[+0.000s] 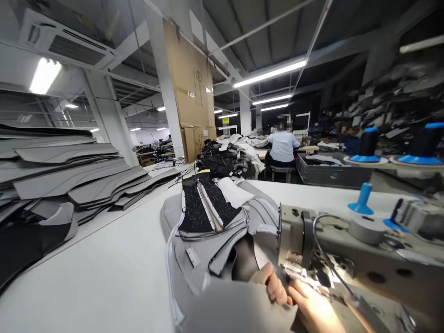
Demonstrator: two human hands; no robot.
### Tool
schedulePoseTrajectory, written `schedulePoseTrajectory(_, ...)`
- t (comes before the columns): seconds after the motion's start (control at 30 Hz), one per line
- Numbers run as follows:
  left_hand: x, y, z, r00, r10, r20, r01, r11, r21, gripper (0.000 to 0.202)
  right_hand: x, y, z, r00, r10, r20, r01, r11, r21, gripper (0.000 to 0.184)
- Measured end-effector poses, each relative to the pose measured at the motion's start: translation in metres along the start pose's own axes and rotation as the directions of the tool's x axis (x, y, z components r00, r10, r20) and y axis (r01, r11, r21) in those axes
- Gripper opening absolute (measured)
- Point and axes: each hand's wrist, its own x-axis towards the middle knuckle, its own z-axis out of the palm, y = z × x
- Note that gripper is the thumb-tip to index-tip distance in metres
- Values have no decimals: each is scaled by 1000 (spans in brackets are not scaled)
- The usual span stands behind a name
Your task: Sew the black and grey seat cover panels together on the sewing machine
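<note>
Left hand [272,282] curled on the grey fabric panel [239,305]'s edge; right hand [314,307] just beside, grip unclear, under the sewing machine [312,236]. Panel's bottom centre of frame; looks light, bendy, probably best pinched by edges.

Factory sewing workshop
A sewing machine [391,259] stands on the right of the table [104,286], thread spools [368,142] near it; grey panels [93,187] lie stacked along the left edge, strip lights [270,74] overhead.
</note>
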Motion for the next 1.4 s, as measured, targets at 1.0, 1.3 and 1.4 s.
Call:
schedulePoseTrajectory(1.0, 28, -31, -19, 905, 2, 426, -296, 724, 624, 27, -16, -38, -28, 859, 78, 506, -7, 990, -141, 75)
schedulePoseTrajectory(1.3, 28, -34, -17, 895, 101, 435, -363, 732, 576, 26, -17, -44, -23, 917, 105, 385, -41, 985, -170, 54)
schedulePoseTrajectory(1.4, 27, -32, -12, 856, 157, 493, -448, 702, 554, 25, -21, -43, -21, 944, 103, 313, -53, 985, -166, 48)
